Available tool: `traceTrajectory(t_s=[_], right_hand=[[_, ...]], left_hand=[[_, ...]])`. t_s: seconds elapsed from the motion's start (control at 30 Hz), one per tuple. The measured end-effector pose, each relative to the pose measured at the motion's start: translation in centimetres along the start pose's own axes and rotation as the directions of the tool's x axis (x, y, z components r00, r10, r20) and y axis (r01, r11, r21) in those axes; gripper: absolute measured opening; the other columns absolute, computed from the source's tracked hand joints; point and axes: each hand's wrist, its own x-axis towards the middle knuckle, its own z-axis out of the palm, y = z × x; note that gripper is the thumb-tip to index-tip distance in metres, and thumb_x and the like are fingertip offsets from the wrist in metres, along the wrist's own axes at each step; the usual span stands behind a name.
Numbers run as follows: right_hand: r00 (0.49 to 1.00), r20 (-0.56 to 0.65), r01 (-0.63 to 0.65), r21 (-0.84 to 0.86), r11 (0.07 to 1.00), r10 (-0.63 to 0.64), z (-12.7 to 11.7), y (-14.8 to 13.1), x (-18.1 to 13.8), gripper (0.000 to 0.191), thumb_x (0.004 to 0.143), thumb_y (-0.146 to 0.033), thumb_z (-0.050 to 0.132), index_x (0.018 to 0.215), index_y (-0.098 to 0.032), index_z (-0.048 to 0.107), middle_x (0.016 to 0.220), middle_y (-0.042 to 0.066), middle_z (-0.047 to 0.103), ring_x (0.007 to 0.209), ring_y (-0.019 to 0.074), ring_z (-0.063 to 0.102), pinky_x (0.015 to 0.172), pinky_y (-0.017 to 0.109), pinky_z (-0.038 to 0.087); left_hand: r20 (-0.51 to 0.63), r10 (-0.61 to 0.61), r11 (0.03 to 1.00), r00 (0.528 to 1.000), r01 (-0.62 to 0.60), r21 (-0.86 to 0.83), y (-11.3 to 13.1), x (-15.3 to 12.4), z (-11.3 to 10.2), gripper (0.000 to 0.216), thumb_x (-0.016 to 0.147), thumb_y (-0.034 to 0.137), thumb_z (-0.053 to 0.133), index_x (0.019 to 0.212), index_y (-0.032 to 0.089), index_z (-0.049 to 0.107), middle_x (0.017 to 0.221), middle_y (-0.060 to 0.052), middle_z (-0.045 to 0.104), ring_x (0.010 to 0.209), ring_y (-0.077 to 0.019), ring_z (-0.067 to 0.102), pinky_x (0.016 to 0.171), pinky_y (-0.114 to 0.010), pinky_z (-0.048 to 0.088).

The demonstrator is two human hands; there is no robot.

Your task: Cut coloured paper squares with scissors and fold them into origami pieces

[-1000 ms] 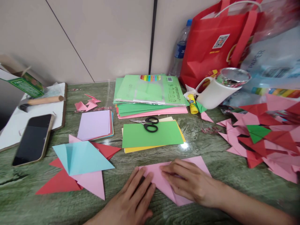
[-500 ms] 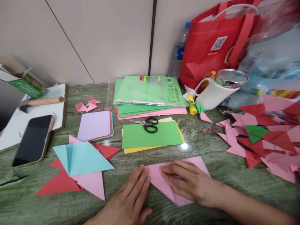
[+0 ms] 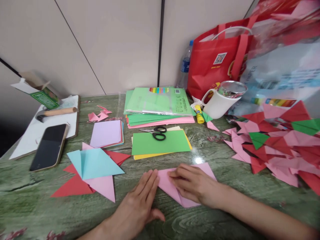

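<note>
A sheet of pink origami paper [image 3: 183, 198] lies partly folded on the table in front of me, its left end narrowing to a point. Flat on the tabletop, my left hand [image 3: 140, 196] has its fingers stretched out and the thumb apart; its fingertips touch the paper's left corner. My right hand [image 3: 195, 185] is closed, with bent fingers pressed together on the middle of the pink paper, and hides part of the fold. To the left lie folded paper pieces, a light blue one [image 3: 98, 165] on top of pink and red ones.
Black-handled scissors [image 3: 159, 133] rest on green paper [image 3: 160, 143] ahead. Lilac square sheets [image 3: 106, 133], a phone [image 3: 50, 146] and a hammer [image 3: 60, 111] are at left. On the right stand a white mug [image 3: 220, 103], a glue stick [image 3: 199, 115] and a heap of folded pieces [image 3: 280, 150].
The view has shifted, so the background items sit differently in the picture. Both hands keep nearly the same pose on the pink paper, with no clear change in its fold.
</note>
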Motion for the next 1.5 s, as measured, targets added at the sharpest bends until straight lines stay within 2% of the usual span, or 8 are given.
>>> traceTrajectory(t_s=[0.23,0.47,0.6,0.73,0.93,1.23,1.4,1.5], right_hand=[[1.0,-0.004,-0.011,0.019,1.0,0.011,0.0,-0.4,0.1,0.016,0.091,-0.018,0.046,0.088,-0.013,0.061,0.097,0.01,0.059,0.085,0.0189,0.052,0.076,0.032,0.049],[0.996,0.043,-0.071,-0.021,0.997,0.072,-0.5,-1.2,0.5,0.015,0.09,-0.021,0.047,0.089,-0.014,0.06,0.093,0.009,0.057,0.084,0.0186,0.054,0.075,0.031,0.047],[0.974,0.11,-0.187,-0.095,0.978,0.197,-1.1,-2.4,1.4,0.019,0.085,-0.03,0.058,0.09,-0.012,0.058,0.093,0.01,0.054,0.081,0.02,0.052,0.071,0.032,0.046],[0.966,0.113,-0.222,-0.093,0.971,0.232,-1.2,-3.1,1.7,0.03,0.081,-0.033,0.063,0.1,-0.011,0.056,0.102,0.011,0.052,0.088,0.0219,0.052,0.076,0.033,0.046],[0.961,0.11,-0.248,-0.063,0.967,0.254,-1.0,-3.1,1.6,0.041,0.075,-0.044,0.067,0.101,-0.014,0.057,0.106,0.01,0.051,0.096,0.0233,0.051,0.082,0.035,0.044],[0.943,0.151,-0.261,-0.216,0.941,0.296,-0.4,-2.8,3.8,0.027,0.087,-0.041,0.053,0.098,-0.018,0.061,0.097,0.007,0.054,0.091,0.021,0.054,0.07,0.029,0.044],[0.886,0.22,-0.335,-0.308,0.891,0.409,-0.1,-2.9,6.0,0.03,0.09,-0.041,0.044,0.092,-0.02,0.066,0.094,0.009,0.06,0.082,0.0212,0.061,0.061,0.027,0.043],[0.854,0.249,-0.365,-0.339,0.867,0.457,0.1,-2.6,7.7,0.045,0.091,-0.049,0.037,0.085,-0.018,0.069,0.088,0.011,0.066,0.074,0.0222,0.065,0.059,0.028,0.044]], left_hand=[[0.18,0.077,0.989,0.981,-0.052,-0.136,0.4,-0.1,0.1,0.111,0.059,0.08,0.043,0.133,-0.003,0.038,0.135,-0.036,0.032,0.127,-0.0475,0.026,0.096,-0.056,0.037],[0.417,0.094,0.952,0.904,0.041,-0.304,1.0,1.4,-2.3,0.106,0.046,0.074,0.063,0.138,0.032,0.034,0.148,-0.021,-0.011,0.128,-0.0553,0.004,0.094,-0.069,0.023],[0.473,0.092,0.955,0.876,0.056,-0.29,1.2,1.9,-3.3,0.103,0.046,0.074,0.063,0.137,0.036,0.034,0.15,-0.02,-0.006,0.128,-0.0555,0.003,0.094,-0.071,0.018],[0.449,0.113,0.965,0.886,0.01,-0.263,1.3,2.1,-3.8,0.099,0.049,0.075,0.06,0.137,0.039,0.033,0.15,-0.021,0.006,0.128,-0.0562,0.007,0.09,-0.076,0.01],[0.443,0.115,0.972,0.889,-0.009,-0.234,1.3,2.0,-3.8,0.099,0.05,0.075,0.06,0.138,0.041,0.029,0.149,-0.021,0.012,0.129,-0.0553,0.012,0.089,-0.076,0.015],[0.371,0.042,0.985,0.928,0.023,-0.169,1.8,1.0,-2.5,0.102,0.045,0.082,0.056,0.137,0.044,0.03,0.149,-0.021,0.014,0.128,-0.0573,0.01,0.083,-0.082,0.005],[0.31,0.112,0.978,0.944,-0.05,-0.2,1.8,0.8,-2.2,0.105,0.048,0.081,0.056,0.14,0.036,0.029,0.15,-0.019,0.012,0.131,-0.0518,0.011,0.089,-0.078,0.001],[0.286,0.145,0.97,0.947,-0.079,-0.23,1.6,0.7,-1.8,0.106,0.048,0.079,0.058,0.14,0.033,0.031,0.151,-0.016,0.012,0.133,-0.0489,0.011,0.095,-0.074,0.002]])
